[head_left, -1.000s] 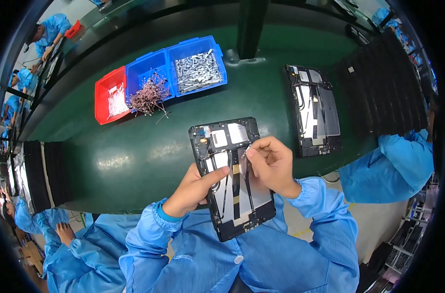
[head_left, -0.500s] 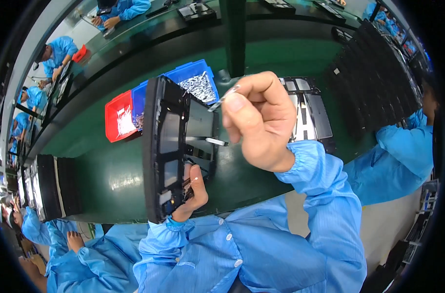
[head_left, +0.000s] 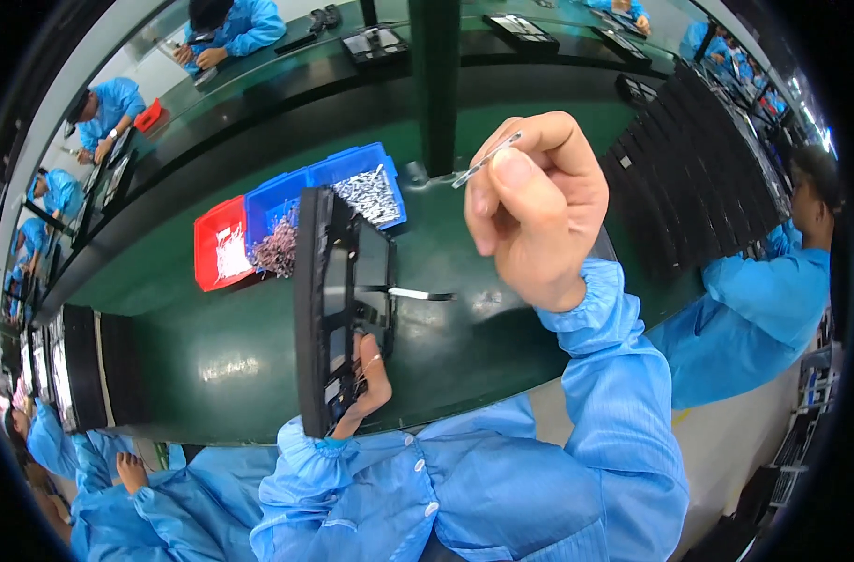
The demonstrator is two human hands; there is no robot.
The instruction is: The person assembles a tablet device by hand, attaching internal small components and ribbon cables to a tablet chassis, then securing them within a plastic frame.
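My left hand point(head_left: 363, 386) grips the lower end of a black tray point(head_left: 313, 309), which is tilted nearly edge-on. Grey and dark panels sit in its face, and a white-and-black flat strip point(head_left: 422, 295) sticks out from it to the right. A thin pale wire crosses my left thumb. Up and to the right, my right hand point(head_left: 544, 206) pinches a small thin silvery strip point(head_left: 486, 159) between thumb and forefinger. That strip is held in the air, apart from the tray.
Behind the tray stand a red bin point(head_left: 202, 253) of white pieces and blue bins point(head_left: 352, 155) with silvery parts and pinkish wires. Black tray stacks rise at right point(head_left: 699, 169) and left point(head_left: 85, 365). A green post point(head_left: 434, 103) stands behind. A co-worker point(head_left: 764, 290) sits at right.
My right hand has moved right with the silvery strip, farther from the tray. The tray now appears more edge-on and lower, and the pinkish wires behind it show more.
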